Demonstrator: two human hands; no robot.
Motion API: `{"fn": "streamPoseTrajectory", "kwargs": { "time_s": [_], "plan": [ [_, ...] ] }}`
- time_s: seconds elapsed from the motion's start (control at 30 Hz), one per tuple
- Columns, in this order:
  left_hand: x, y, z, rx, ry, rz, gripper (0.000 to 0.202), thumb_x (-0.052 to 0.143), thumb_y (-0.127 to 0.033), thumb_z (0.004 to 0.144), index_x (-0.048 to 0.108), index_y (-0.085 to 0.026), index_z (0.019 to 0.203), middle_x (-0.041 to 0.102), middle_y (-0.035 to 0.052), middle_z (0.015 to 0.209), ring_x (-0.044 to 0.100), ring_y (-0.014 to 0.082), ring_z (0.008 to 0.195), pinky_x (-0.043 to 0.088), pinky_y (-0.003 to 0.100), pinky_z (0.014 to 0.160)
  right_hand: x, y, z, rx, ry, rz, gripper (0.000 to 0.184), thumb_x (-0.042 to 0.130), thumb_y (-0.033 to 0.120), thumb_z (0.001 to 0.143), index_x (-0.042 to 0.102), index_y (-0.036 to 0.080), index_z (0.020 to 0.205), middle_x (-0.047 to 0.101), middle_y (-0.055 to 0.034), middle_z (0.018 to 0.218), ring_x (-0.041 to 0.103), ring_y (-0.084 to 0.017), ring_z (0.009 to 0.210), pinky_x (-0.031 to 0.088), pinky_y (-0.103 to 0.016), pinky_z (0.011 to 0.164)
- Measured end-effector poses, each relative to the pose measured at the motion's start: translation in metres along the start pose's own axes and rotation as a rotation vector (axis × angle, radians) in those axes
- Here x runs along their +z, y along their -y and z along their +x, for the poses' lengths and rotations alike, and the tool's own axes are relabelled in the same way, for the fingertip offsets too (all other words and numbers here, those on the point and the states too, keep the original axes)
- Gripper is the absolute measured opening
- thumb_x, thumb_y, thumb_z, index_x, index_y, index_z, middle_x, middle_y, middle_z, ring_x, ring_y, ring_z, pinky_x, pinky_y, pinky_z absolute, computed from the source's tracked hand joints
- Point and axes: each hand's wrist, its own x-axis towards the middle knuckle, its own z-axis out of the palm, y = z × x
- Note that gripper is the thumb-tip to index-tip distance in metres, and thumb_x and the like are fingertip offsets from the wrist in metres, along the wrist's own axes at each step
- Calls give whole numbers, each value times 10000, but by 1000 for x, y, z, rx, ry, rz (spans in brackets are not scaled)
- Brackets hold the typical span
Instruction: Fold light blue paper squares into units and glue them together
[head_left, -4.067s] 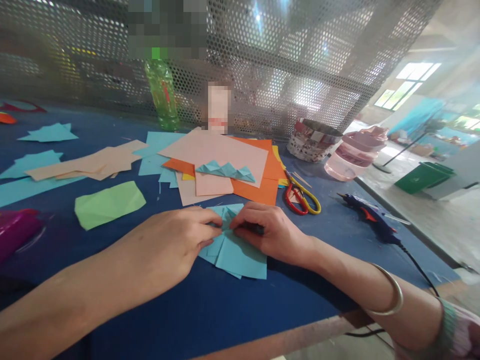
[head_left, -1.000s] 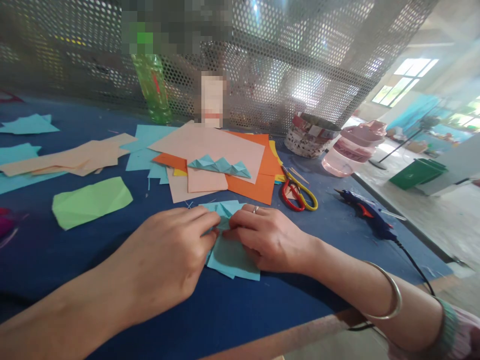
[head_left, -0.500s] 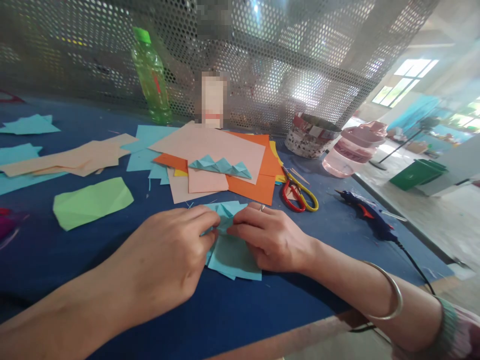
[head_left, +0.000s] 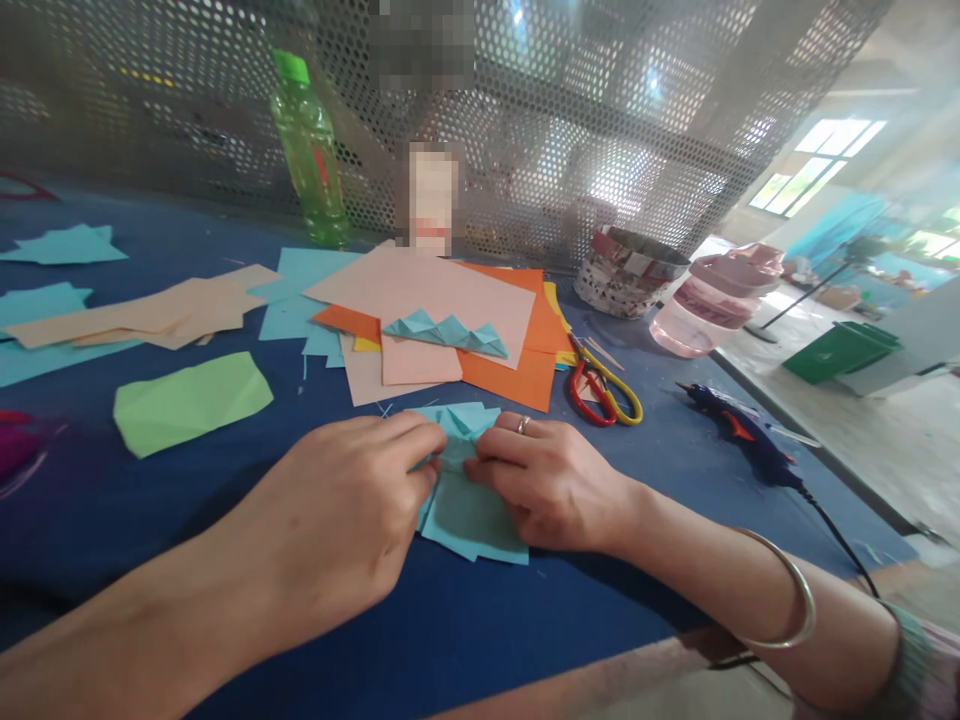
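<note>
Both hands meet over light blue paper (head_left: 480,515) near the front of the blue table. My left hand (head_left: 367,500) pinches its left side, with thumb and fingers closed. From the other side my right hand (head_left: 559,485) grips the same paper with bent fingers; a ring and a bangle are on that arm. A small folded peak shows between the fingertips, and flat blue sheets lie beneath. Just beyond, a folded blue paper strip (head_left: 446,333) with several pointed peaks rests on pink paper (head_left: 427,285). My fingers partly hide the folds being held.
Orange sheets (head_left: 517,385) lie under the pink paper. To the right are scissors (head_left: 604,390), a glue gun (head_left: 742,430) with its cord, a paper-covered tub (head_left: 630,275) and a pink bottle (head_left: 712,300). Green paper (head_left: 193,400) lies left; a green bottle (head_left: 311,160) stands by the mesh panel.
The view has shifted slightly, so most things sit a little further right. Both hands stay on the blue paper, with the right fingers moved only slightly.
</note>
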Motion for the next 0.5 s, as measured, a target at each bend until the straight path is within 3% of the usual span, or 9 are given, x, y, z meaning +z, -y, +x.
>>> {"fn": "streamPoseTrajectory", "kwargs": {
  "time_s": [0.1, 0.3, 0.5],
  "plan": [
    [0, 0, -1, -7, 4, 5, 316, 448, -60, 940, 722, -158, 814, 746, 133, 988, 720, 309, 849, 623, 468, 634, 0, -1, -1, 28, -57, 32, 275, 483, 24, 909, 644, 169, 739, 658, -64, 794, 542, -176, 711, 458, -293, 607],
    [-1, 0, -5, -3, 10, 2, 315, 445, -61, 941, 731, -162, 857, 754, 140, 1052, 733, 314, 909, 636, 460, 657, 0, -2, 1, 241, -108, 271, 350, 456, 6, 791, 666, 148, 1032, 690, -112, 988, 648, -197, 879, 562, -296, 740],
    [1, 3, -5, -14, 22, -27, 326, 433, -62, 954, 702, -186, 817, 755, 117, 1027, 734, 291, 899, 637, 441, 680, -1, -1, 1, 215, -31, 345, 372, 484, 25, 745, 689, 158, 1026, 693, -109, 994, 656, -203, 870, 570, -303, 737]
  ]
}}
